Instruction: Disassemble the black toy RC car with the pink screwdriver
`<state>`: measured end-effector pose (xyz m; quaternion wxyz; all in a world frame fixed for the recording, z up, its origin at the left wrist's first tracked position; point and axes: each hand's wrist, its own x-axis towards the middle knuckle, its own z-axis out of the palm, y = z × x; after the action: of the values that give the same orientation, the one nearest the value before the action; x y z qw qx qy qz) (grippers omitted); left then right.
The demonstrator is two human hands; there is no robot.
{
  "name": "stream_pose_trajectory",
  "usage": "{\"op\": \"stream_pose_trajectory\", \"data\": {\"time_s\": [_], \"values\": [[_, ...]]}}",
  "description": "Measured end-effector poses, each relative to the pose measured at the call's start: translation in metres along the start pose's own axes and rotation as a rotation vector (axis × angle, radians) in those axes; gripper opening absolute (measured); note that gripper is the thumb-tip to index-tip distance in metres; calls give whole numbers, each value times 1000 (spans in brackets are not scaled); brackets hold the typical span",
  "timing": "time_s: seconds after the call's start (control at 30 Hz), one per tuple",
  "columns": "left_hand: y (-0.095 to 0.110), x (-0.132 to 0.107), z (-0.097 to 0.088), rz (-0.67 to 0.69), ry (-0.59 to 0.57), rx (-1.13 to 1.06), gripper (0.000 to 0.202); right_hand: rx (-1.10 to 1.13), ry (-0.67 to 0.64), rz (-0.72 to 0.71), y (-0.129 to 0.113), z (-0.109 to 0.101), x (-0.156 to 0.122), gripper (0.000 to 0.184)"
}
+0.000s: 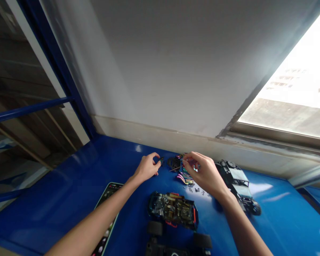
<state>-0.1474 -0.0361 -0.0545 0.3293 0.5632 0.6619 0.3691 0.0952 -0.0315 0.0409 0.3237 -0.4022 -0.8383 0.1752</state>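
Observation:
My left hand (147, 166) is closed in a pinch on a small dark part (161, 161) at the far side of the blue table (69, 192). My right hand (204, 170) is closed too, its fingertips pinching a small iridescent piece (186, 176) among loose parts just right of the left hand. A thin rod (174, 169) lies between the hands. A model car chassis (173, 209) with exposed electronics rests nearer to me, between my forearms.
A phone (106, 199) lies under my left forearm. A white and black model car body (238, 183) sits to the right, by the window sill. Black wheels (176, 241) lie at the near edge. A wall runs behind the table.

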Motion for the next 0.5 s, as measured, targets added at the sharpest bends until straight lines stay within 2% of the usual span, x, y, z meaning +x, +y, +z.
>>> {"op": "stream_pose_trajectory", "data": {"time_s": [0.17, 0.3, 0.5], "values": [[-2, 14, -4, 24, 62, 167, 15, 2, 14, 10, 4, 0, 0, 11], [-6, 30, 8, -29, -6, 210, 15, 11, 16, 1, 4, -2, 1, 10], [-12, 44, 27, -91, -141, 149, 38, 33, 22, -5, 2, -13, 0, 10]]}}
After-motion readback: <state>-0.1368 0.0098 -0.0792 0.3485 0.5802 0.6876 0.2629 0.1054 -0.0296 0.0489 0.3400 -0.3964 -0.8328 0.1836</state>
